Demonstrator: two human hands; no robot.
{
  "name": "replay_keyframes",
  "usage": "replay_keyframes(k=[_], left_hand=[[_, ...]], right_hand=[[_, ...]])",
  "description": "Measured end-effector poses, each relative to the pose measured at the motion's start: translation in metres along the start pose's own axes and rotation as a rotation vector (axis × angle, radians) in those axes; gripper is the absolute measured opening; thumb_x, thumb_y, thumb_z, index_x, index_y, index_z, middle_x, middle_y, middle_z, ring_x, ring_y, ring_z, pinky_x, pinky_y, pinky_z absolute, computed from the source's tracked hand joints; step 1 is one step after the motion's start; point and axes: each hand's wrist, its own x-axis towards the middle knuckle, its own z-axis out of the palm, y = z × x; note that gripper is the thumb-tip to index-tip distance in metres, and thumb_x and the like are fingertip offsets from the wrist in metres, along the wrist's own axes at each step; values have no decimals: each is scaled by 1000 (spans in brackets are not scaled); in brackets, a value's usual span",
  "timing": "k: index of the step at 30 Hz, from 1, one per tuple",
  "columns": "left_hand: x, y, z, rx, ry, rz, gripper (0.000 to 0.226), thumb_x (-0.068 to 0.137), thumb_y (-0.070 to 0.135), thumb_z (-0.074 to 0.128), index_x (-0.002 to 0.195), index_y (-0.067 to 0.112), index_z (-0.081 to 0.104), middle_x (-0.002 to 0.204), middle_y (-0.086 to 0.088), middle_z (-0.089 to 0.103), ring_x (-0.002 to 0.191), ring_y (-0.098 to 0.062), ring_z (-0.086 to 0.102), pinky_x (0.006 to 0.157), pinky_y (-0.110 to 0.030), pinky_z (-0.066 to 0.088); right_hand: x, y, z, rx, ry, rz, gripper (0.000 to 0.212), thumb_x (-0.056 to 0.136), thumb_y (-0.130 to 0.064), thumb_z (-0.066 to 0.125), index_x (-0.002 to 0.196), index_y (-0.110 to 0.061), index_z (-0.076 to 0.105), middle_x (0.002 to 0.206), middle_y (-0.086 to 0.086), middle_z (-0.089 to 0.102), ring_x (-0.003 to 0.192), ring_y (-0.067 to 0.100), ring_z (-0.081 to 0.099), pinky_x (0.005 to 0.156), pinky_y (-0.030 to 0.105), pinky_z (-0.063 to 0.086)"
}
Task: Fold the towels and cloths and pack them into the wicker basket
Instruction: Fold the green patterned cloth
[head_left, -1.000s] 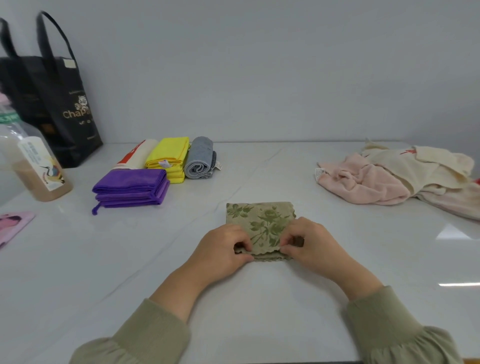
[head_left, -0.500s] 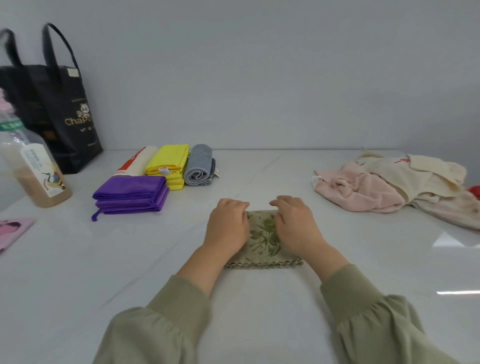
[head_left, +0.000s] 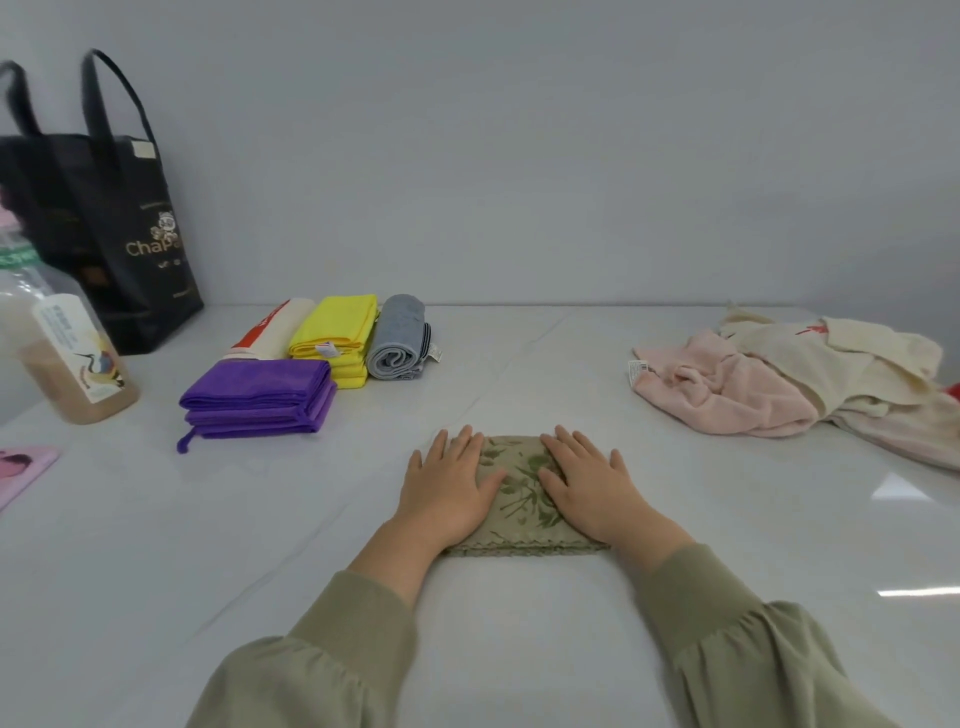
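Head view: left hand (head_left: 451, 488) and right hand (head_left: 589, 488) lie flat, fingers straight and spread, pressing the folded green floral cloth (head_left: 519, 496), woven, scallop-edged, lower centre on the glossy white table (head_left: 519, 374). Crumpled pink towel (head_left: 727, 389) right.

Both hands lie palm-down, side by side just below the middle of the frame: the left hand (head_left: 449, 488) and the right hand (head_left: 587, 488), close together but not touching. The fingers are straight, slightly spread, pointing toward the top edge, and the thumbs angle inward. The forearms rise from the bottom edge and converge, in an olive-green left sleeve (head_left: 332, 654) and right sleeve (head_left: 737, 639).
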Motion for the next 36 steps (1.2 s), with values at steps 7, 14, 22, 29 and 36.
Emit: replay_keyframes(k=[7, 14, 22, 29, 36], left_hand=[[20, -15, -8, -224, 156, -113, 61, 94, 49, 47, 142, 13, 40, 141, -4, 41, 136, -21, 28, 111, -35, 28], [26, -18, -21, -448, 148, -151, 40, 74, 39, 77, 103, 21, 56, 105, 2, 54, 103, -18, 50, 88, -34, 45], [18, -30, -38, -658, 45, -163, 87, 68, 21, 85, 142, 18, 40, 94, 2, 57, 95, -16, 57, 81, -25, 40], [12, -29, -44, -598, -104, -146, 31, 68, 21, 86, 93, 12, 71, 75, 6, 61, 68, -5, 55, 61, -17, 39], [4, -26, -49, -762, -151, -196, 12, 81, 7, 72, 78, 10, 61, 65, -7, 59, 43, -10, 48, 39, -17, 29]], right_hand=[[22, 22, -20, 175, 102, 184, 55, 92, -48, 44, 139, -18, 43, 151, 2, 32, 142, 22, 20, 116, 47, 13], [27, 26, -30, 274, 12, 80, 33, 77, -45, 70, 92, -25, 49, 100, -8, 47, 106, 19, 46, 97, 37, 36], [21, 26, -40, 697, 20, 54, 25, 74, -9, 79, 80, -15, 55, 59, -8, 52, 54, 9, 48, 52, 18, 37], [14, 35, -48, 880, -301, 160, 25, 70, 6, 78, 93, 3, 68, 90, 18, 70, 80, 28, 67, 71, 32, 55], [5, 32, -55, 870, -328, 230, 18, 81, -1, 71, 70, -2, 57, 43, 0, 53, 32, 9, 38, 34, 18, 28]])
